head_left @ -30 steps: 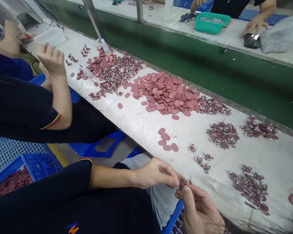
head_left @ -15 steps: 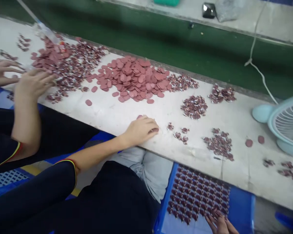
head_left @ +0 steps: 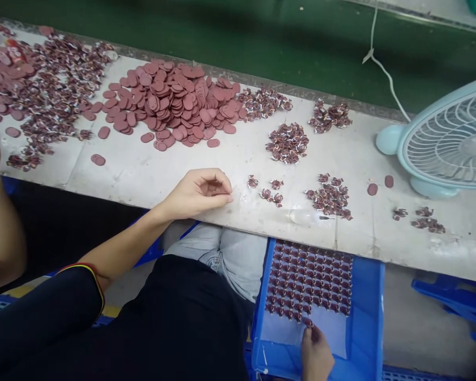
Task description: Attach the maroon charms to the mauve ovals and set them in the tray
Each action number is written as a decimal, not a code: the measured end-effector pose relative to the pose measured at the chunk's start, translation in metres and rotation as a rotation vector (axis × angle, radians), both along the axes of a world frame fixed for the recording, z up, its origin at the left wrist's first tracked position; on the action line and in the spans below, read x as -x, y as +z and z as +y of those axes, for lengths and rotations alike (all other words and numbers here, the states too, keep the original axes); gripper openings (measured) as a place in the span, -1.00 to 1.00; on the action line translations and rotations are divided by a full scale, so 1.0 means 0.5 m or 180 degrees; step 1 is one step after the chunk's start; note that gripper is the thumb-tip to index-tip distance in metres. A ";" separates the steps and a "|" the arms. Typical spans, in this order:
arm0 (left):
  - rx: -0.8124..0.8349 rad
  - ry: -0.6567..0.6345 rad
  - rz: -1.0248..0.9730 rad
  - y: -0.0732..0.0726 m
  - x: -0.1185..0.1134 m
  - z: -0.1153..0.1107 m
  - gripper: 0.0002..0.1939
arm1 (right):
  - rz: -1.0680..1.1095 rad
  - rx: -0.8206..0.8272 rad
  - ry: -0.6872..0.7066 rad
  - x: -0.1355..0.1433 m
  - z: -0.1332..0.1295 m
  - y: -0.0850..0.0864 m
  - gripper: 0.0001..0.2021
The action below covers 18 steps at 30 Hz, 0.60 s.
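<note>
My left hand (head_left: 204, 193) rests on the front of the white table, thumb and fingertips pressed together; anything between them is hidden. My right hand (head_left: 316, 352) is over a blue tray (head_left: 365, 296) below the table edge and pinches a small maroon piece (head_left: 308, 322) at the front of the rows. Several rows of like maroon pieces (head_left: 309, 275) stand on a pale sheet (head_left: 329, 330) in the tray. Just right of my left hand lie several loose maroon pieces (head_left: 276, 184). A whitish tube with a dark tip (head_left: 301, 216) lies near the table's edge.
Behind my left hand is a big heap of pinkish oval discs (head_left: 178, 103). Piles of maroon pieces (head_left: 287, 143) lie along the table (head_left: 230, 153). A pale blue fan (head_left: 452, 137) stands at the right. A co-worker's arm (head_left: 2, 227) shows at the left edge.
The view has swung right. My left hand has turned, and the disc seen by it is out of sight. My right hand has moved left to the front row with a piece.
</note>
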<state>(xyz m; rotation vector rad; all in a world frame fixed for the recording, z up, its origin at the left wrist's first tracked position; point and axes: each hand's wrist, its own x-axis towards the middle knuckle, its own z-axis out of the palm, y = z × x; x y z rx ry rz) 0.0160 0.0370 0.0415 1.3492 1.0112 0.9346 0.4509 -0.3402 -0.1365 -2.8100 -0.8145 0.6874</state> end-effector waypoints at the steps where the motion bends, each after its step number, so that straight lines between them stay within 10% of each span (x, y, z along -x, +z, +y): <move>1: 0.0079 -0.0010 -0.0086 0.001 0.001 -0.004 -0.79 | -0.0038 0.0012 0.0089 0.000 -0.003 -0.009 -0.43; 10: 0.0415 0.0326 -0.0514 -0.014 0.011 -0.022 -0.73 | -0.0031 -0.0058 0.0324 0.006 0.014 -0.019 -0.38; 18: 0.1295 0.0208 -0.1136 -0.014 0.064 -0.050 -0.66 | 0.0071 -0.0650 -0.0671 0.047 0.120 0.097 -0.65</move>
